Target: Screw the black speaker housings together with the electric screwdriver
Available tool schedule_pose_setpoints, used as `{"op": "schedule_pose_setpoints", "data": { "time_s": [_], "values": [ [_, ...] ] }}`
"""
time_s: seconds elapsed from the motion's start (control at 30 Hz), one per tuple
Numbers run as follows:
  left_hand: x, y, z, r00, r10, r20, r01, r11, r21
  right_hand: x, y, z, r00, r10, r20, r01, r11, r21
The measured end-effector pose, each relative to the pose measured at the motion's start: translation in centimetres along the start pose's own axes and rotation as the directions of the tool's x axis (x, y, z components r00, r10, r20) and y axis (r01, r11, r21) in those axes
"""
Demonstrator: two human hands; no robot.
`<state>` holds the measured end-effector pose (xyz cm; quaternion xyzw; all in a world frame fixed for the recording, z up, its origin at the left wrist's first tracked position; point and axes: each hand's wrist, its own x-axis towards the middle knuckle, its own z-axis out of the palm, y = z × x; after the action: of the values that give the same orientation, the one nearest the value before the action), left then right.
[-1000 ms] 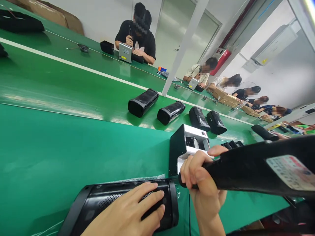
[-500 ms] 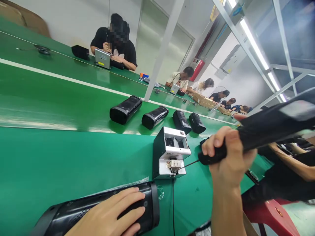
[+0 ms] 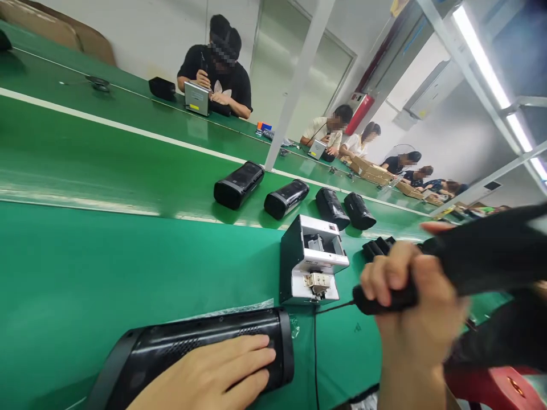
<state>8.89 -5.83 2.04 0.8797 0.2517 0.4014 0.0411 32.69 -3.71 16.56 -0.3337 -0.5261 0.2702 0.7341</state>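
My right hand (image 3: 405,279) is wrapped round a black electric screwdriver (image 3: 482,256), its long bit pointing left. The bit's tip is by the lower front edge of a black and white screw feeder (image 3: 290,267); I cannot make out whether a screw sits on it. My left hand (image 3: 222,367) lies flat, fingers stretched, on a long black speaker housing (image 3: 205,330) at the near edge. My left thumb is hidden. Clear plastic film (image 3: 239,307) shows behind the housing.
Several black speaker housings, one of them here (image 3: 239,185), lie beyond the feeder. A dark cable (image 3: 316,359) runs from the feeder toward me. A white post (image 3: 294,97) rises beyond the housings. People work across the bench, and a red stool (image 3: 491,387) is at lower right.
The bit has come away from the feeder's front outlet and sits lower. My right hand has moved right and down with the screwdriver. The whole view has shifted; my left hand stays on the housing.
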Motion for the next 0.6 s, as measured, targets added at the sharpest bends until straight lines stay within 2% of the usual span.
{"op": "schedule_pose_setpoints", "data": {
  "time_s": [0.13, 0.23, 0.3, 0.43, 0.6],
  "values": [
    [-0.2, 0.3, -1.4, 0.999, -0.001, 0.048, 0.001, 1.000, -0.011, 1.0, -2.9, 4.7, 0.999, 0.027, 0.032, -0.031, 0.993, 0.116],
    [-1.0, 0.4, -2.0, 0.999, 0.019, 0.050, -0.016, 0.998, -0.055, 0.8, -2.3, 8.1, 0.993, 0.092, 0.080, -0.106, 0.972, 0.207],
    [-1.4, 0.5, -2.1, 1.000, 0.013, 0.029, -0.011, 0.997, -0.082, 0.3, -1.1, 9.4, 0.983, 0.110, 0.144, -0.144, 0.957, 0.251],
    [-1.5, 0.6, -1.6, 1.000, -0.018, -0.016, 0.016, 0.995, -0.096, -0.5, 0.6, 10.1, 0.971, 0.070, 0.227, -0.125, 0.963, 0.237],
    [-2.2, 0.5, -0.6, 1.000, 0.006, -0.011, -0.007, 0.995, -0.103, -0.4, 0.3, 9.9, 0.974, 0.072, 0.213, -0.113, 0.976, 0.188]
  ]
}}
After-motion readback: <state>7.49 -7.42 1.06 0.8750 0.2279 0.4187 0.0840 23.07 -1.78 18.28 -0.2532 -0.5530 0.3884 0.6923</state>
